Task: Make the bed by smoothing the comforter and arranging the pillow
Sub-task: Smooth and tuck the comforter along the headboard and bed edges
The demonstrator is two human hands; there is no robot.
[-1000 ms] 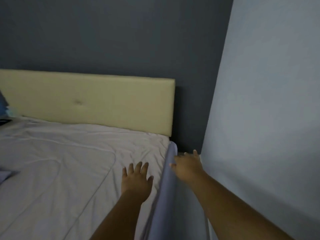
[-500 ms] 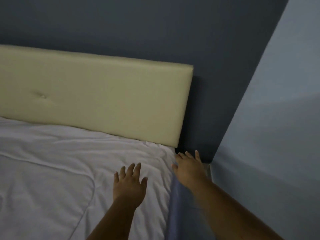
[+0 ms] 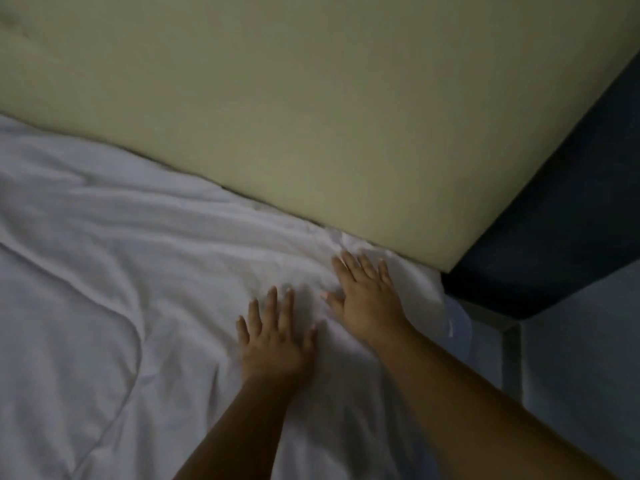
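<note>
Head view showed the task partway done: the white comforter (image 3: 145, 271) lay spread over the bed up to the cream headboard (image 3: 311, 116), yet folds and creases ran across it, bunched thickest at the corner by the headboard's end. No pillow was visible, so arranging it seemed left to do. Both hands lay flat on the fabric, fingers spread, pinching nothing: the left hand (image 3: 277, 344) just beside the right hand (image 3: 367, 296), which sat nearer the corner.
</note>
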